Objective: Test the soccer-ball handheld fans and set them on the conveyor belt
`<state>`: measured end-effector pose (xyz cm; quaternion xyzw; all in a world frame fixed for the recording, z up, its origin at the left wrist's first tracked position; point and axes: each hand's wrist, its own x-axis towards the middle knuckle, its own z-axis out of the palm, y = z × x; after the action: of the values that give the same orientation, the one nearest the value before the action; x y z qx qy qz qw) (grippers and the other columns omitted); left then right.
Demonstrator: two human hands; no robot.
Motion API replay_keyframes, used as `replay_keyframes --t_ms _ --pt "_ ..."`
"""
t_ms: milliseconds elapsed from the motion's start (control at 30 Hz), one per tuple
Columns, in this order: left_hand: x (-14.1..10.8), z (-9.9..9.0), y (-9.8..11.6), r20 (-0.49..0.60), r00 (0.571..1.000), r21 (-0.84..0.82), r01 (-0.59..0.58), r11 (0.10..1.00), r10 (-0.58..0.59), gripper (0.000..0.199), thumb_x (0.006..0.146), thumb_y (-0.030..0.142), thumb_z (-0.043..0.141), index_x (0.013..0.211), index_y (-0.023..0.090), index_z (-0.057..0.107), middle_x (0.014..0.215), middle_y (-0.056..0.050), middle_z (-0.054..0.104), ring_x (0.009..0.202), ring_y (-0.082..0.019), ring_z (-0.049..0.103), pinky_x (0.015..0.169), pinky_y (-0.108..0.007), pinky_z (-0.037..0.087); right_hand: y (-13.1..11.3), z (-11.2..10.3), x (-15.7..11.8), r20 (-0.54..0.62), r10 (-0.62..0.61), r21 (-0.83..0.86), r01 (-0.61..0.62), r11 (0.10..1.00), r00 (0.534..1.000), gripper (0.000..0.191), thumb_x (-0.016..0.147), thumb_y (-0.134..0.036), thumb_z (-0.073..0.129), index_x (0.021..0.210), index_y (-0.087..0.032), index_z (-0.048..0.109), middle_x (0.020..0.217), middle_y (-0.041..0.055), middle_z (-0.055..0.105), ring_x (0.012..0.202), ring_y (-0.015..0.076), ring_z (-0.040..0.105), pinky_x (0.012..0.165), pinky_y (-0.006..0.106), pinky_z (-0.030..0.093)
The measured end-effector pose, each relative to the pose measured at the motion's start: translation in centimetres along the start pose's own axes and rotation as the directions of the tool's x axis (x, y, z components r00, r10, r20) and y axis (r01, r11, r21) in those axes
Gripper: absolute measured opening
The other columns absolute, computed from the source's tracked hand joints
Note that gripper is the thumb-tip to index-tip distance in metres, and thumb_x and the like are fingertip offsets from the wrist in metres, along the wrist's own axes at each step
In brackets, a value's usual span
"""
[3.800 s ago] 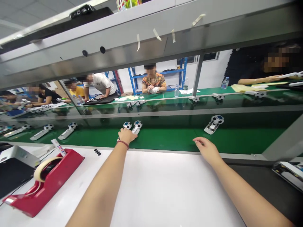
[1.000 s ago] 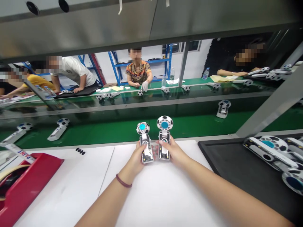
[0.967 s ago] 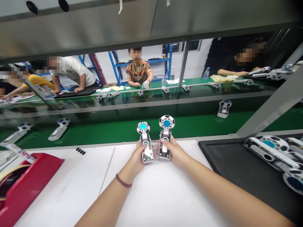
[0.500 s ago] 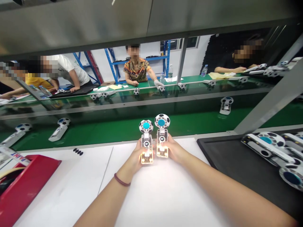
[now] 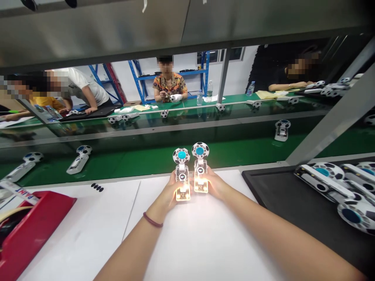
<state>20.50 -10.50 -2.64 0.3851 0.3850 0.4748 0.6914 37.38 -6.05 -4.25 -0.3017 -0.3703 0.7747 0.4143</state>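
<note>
My left hand (image 5: 169, 192) is closed around a handheld fan (image 5: 181, 156) with a round football-patterned head and a blue centre. Its see-through body has a small round display and glowing warm lights. A matching handheld fan (image 5: 200, 151), also lit, is gripped in my right hand (image 5: 216, 184), slightly farther forward. Both fans are upright side by side, a narrow gap between them, above the front of the white work surface (image 5: 187, 242). Fingers behind the bodies are partly hidden.
Beyond lies a green conveyor belt (image 5: 140, 158) carrying more fans. On the right, a black tray (image 5: 272, 195) holds several fans. A red tape dispenser (image 5: 55, 210) and several black ovals (image 5: 97, 187) are at left. Co-workers sit opposite; a metal post (image 5: 328, 113) slants at right.
Both hands keep their hold, almost in place. Fans on the near belt have shifted right, those on the far belt left. The co-worker opposite has lifted a fan to the chest.
</note>
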Motion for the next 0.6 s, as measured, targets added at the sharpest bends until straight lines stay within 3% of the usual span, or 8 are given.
replay_keyframes --t_ms 167,433,600 --pt "0.08 -0.01 -0.07 -0.036 0.999 0.008 0.015 1.0 -0.015 0.048 0.077 0.018 0.055 0.119 0.029 0.033 0.09 -0.003 0.053 0.069 -0.018 0.059 0.054 -0.029 0.047 0.05 -0.09 0.32 -0.009 0.001 0.001 -0.001 1.0 1.0 0.054 0.068 -0.019 0.065 0.114 -0.025 0.037 0.086 0.0015 0.06 0.076 0.021 0.062 0.067 0.036 0.049" --pt "0.61 -0.49 -0.79 -0.02 0.999 -0.026 -0.038 0.999 0.038 0.049 0.074 0.018 0.059 0.116 0.026 0.036 0.094 -0.004 0.056 0.071 -0.018 0.059 0.063 -0.034 0.05 -0.02 -0.04 0.23 0.001 -0.018 0.054 0.018 0.998 1.0 0.054 0.062 -0.017 0.066 0.109 -0.024 0.039 0.088 0.0022 0.061 0.08 0.0231 0.062 0.069 0.039 0.05" --pt "0.67 -0.65 -0.96 -0.006 0.999 -0.025 -0.036 0.999 0.035 0.047 0.075 0.018 0.058 0.116 0.026 0.036 0.092 -0.004 0.058 0.071 -0.019 0.06 0.061 -0.033 0.05 -0.08 0.3 0.25 -0.061 0.001 0.044 0.001 0.999 0.998 0.055 0.06 -0.017 0.066 0.108 -0.024 0.039 0.086 0.0008 0.061 0.077 0.0217 0.062 0.069 0.037 0.049"
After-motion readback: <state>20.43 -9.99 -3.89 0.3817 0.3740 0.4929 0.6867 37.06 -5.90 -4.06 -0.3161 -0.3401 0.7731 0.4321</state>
